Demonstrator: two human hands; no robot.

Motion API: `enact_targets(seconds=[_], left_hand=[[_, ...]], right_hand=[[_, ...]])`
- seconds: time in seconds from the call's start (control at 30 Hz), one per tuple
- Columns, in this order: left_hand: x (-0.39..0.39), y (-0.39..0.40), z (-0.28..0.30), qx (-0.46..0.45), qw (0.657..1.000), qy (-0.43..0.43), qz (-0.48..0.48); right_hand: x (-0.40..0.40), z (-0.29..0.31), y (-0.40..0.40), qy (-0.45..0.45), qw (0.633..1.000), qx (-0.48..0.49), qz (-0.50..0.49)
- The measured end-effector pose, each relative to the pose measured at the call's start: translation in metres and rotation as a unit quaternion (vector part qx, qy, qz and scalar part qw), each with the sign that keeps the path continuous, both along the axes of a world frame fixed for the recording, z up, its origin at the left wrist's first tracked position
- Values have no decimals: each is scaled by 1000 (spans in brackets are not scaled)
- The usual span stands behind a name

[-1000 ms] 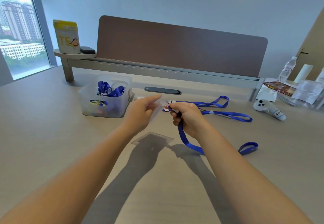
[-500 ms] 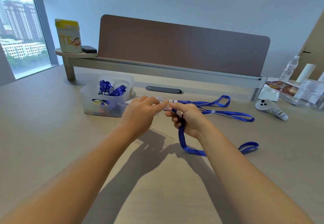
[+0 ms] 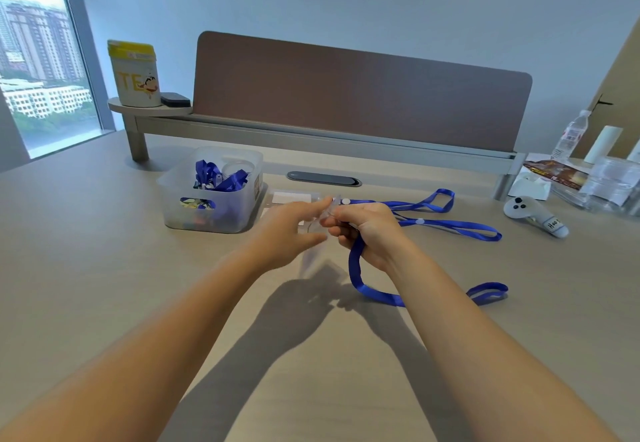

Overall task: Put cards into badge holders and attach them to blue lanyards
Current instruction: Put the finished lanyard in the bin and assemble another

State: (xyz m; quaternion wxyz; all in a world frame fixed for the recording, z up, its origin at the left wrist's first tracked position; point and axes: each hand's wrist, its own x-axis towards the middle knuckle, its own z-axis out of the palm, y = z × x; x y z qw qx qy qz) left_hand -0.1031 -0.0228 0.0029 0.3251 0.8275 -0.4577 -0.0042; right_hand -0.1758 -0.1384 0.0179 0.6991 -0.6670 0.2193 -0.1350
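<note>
The clear badge holder has left the table — now hanging blurred between both hands, up by the lanyard clip.

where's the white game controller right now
In the head view, the white game controller lies on the beige table at far right, beside clear plastic packets and right of the blue lanyards.

Bright window daylight (left hand motion-blurred)

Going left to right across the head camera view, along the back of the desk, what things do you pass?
Yellow-lidded canister → clear storage bin → grey cable port → white controller → water bottle.
</note>
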Motion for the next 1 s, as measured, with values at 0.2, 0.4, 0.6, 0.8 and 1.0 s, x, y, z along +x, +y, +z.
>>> enact_targets(seconds=[0.2,0.4,0.6,0.8,1.0], left_hand=[[-8,-6,18,-112,985,128,38],[-7,-13,24,-107,984,121,70],[-7,-12,30,-79,992,64,68],[-2,-7,30,-76,995,23,68],[2,-1,26,-84,995,23,44]], right_hand=[[1,0,-2,-9,997,-73,21],[-1,3,2,8,984,-175,25],[0,2,8,-6,964,-267,12],[2,0,15,-51,952,-302,6],[4,0,17,-59,949,-310,17]])
